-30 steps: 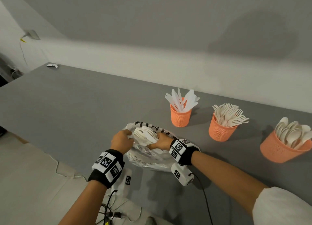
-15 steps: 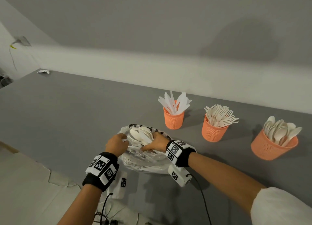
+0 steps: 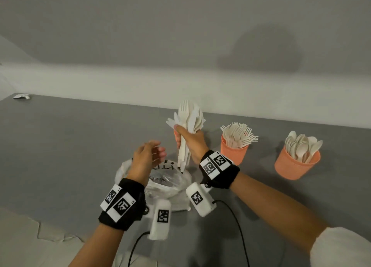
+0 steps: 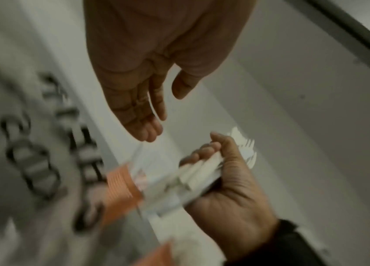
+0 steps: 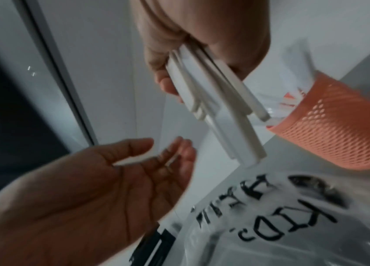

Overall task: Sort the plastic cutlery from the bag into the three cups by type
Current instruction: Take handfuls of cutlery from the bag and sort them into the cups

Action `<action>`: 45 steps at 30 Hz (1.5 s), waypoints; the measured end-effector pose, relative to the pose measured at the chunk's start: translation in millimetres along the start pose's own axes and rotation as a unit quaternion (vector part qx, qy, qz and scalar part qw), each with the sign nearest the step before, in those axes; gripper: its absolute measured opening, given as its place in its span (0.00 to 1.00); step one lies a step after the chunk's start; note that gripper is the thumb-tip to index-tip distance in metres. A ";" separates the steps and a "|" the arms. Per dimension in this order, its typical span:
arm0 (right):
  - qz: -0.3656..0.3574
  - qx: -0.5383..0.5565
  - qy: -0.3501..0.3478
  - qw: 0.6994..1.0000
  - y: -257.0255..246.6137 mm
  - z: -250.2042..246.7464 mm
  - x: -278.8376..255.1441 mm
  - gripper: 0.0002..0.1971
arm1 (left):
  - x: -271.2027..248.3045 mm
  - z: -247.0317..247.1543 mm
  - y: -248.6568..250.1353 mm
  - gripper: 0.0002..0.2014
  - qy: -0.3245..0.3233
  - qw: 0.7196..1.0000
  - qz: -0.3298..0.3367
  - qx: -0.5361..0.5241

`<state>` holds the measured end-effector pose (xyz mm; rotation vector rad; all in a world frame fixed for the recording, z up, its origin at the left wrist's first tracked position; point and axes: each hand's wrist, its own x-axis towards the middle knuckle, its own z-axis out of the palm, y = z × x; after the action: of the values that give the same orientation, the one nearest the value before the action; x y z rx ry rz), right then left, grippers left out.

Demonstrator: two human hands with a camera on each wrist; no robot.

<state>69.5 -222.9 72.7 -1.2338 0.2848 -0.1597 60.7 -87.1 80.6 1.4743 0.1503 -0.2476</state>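
My right hand (image 3: 185,139) grips an upright bundle of white plastic cutlery (image 3: 190,116), heads up, above the clear plastic bag (image 3: 170,183). The bundle's handles (image 5: 220,115) stick out below the fist. My left hand (image 3: 149,156) hovers empty beside it with relaxed fingers, palm facing the bundle. Three orange cups stand in a row. The knife cup (image 5: 338,126) is mostly hidden behind my right hand in the head view. The fork cup (image 3: 233,152) sits in the middle and the spoon cup (image 3: 295,164) at the right.
The bag lies crumpled on the grey table (image 3: 70,146) near its front edge, black lettering (image 5: 270,203) on its face. A scrap of paper (image 3: 21,96) lies at the far left corner. Cables (image 3: 239,226) trail from the wrist units.
My right hand has lifted a bundle of cutlery out of the bag and raised it upright. My left hand let go of the bag and opened beside it.
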 end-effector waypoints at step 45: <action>0.125 0.047 0.014 0.991 -3.2 -212.6 -95.5 0.05 | -28.8 221.3 -59.1 0.27 -0.397 0.906 -0.019 0.143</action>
<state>-85.2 -390.3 23.9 -1.0925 0.4487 0.0258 6.5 -309.7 51.6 1.5480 -0.5380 -0.9115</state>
